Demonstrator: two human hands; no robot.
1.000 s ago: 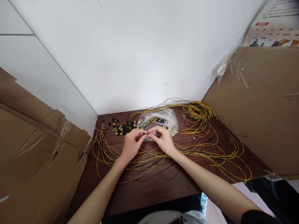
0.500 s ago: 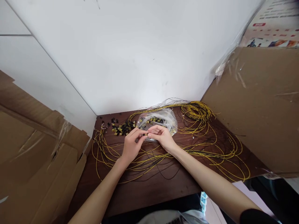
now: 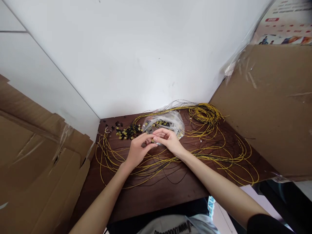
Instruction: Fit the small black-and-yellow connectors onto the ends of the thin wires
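My left hand (image 3: 139, 150) and my right hand (image 3: 169, 141) meet at the fingertips over the table. Between them is a small yellow-and-black part (image 3: 152, 141), mostly covered by the fingers. The left thumb and fingers curve around it, with the thumb tip stretched out below. On its other side, the right thumb and forefinger are pinched at it. Just behind my hands lies a clear plastic bag (image 3: 179, 122) with similar parts in it. A pile of yellow-and-black connectors (image 3: 128, 134) sits to the left of the bag.
Long yellow and black wires (image 3: 195, 156) run across the table (image 3: 170, 195) under my forearms. A coiled wire bundle (image 3: 207, 113) lies at the back right. Small black pieces (image 3: 118, 124) are scattered at the back left. Cardboard (image 3: 275, 107) stands on both sides, before a white wall (image 3: 146, 65).
My left thumb has moved away from its forefinger, widening the gap between them. The fingertips of both hands remain together around the small part. The view has shifted slightly.
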